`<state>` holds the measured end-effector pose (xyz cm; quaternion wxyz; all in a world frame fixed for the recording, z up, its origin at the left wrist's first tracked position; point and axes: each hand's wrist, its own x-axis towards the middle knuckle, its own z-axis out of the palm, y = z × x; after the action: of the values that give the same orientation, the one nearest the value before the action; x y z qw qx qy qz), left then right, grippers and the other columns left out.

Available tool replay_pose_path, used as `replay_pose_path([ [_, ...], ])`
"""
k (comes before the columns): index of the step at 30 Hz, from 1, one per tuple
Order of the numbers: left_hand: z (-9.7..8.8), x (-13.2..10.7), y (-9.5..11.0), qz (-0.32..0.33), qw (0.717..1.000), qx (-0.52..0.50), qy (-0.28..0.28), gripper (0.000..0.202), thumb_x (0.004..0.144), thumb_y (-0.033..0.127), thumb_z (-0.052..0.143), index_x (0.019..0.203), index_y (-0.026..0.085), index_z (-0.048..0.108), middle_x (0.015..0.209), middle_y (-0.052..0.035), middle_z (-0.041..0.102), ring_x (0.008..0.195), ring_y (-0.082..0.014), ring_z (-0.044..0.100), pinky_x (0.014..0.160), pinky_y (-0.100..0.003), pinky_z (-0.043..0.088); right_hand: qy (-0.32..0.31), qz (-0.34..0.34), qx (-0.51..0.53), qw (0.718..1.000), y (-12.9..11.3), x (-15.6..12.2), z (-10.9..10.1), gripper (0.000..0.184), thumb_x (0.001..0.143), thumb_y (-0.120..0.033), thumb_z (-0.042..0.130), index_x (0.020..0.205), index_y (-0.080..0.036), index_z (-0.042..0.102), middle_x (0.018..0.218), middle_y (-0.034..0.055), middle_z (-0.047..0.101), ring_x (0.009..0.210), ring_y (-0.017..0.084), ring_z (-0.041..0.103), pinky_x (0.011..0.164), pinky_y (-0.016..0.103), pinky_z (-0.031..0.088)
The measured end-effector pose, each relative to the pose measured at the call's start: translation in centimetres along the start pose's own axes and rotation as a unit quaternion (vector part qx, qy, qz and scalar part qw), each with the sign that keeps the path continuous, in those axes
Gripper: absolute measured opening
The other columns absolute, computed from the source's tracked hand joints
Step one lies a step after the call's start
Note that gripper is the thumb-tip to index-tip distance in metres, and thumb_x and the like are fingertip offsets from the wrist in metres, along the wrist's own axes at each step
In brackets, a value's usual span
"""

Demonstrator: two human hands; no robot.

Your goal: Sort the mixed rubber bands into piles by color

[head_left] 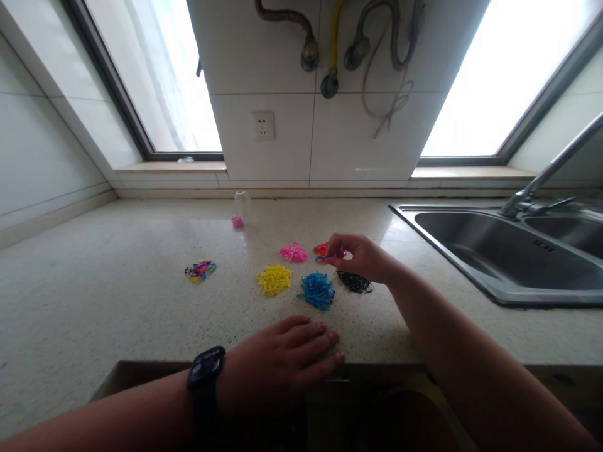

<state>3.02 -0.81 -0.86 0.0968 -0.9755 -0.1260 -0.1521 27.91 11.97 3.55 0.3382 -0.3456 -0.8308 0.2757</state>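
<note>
My right hand (355,256) is closed in a pinch on a small blue rubber band (321,258), over the red rubber band pile (321,248), which it partly hides. Below that hand lies a black rubber band pile (355,282). A blue pile (318,290), a yellow pile (274,280) and a pink pile (293,252) sit close by on the counter. Farther left is a small heap of mixed colours (201,270). My left hand (287,351), with a black watch on its wrist, lies flat at the counter's front edge, fingers stretched out and holding nothing.
A clear bottle (242,203) stands toward the back of the counter (141,270), with a pink cap (237,222) in front of it. On the right is a steel sink (464,242) with a tap (527,198). Hoses and a socket (262,125) are on the tiled wall.
</note>
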Motion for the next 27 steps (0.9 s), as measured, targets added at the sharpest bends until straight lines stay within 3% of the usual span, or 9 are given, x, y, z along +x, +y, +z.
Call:
replay_pose_path([
  [18,-0.05,0.14,0.04,0.001,1.000,0.004,0.013,0.040,0.100,0.027,0.052,0.139,0.016,0.052,0.143,-0.0087,0.056,0.129,-0.0238,0.052,0.107,-0.042,0.045,-0.172,-0.008,-0.074,0.982,-0.35,-0.20,0.18,0.006,0.082,-0.023,0.070,0.087,-0.020,0.072,0.082,0.0013,0.067,0.072,0.012,0.053,0.066,0.027,0.041],
  [27,-0.21,0.21,-0.02,0.004,1.000,0.007,0.013,0.038,0.102,0.026,0.048,0.139,0.017,0.053,0.143,-0.0087,0.056,0.128,-0.0238,0.053,0.107,-0.041,0.044,-0.197,-0.027,-0.069,0.978,-0.09,-0.07,0.63,0.008,0.084,-0.025,0.070,0.088,-0.020,0.075,0.083,0.0018,0.067,0.072,0.012,0.054,0.067,0.027,0.041],
])
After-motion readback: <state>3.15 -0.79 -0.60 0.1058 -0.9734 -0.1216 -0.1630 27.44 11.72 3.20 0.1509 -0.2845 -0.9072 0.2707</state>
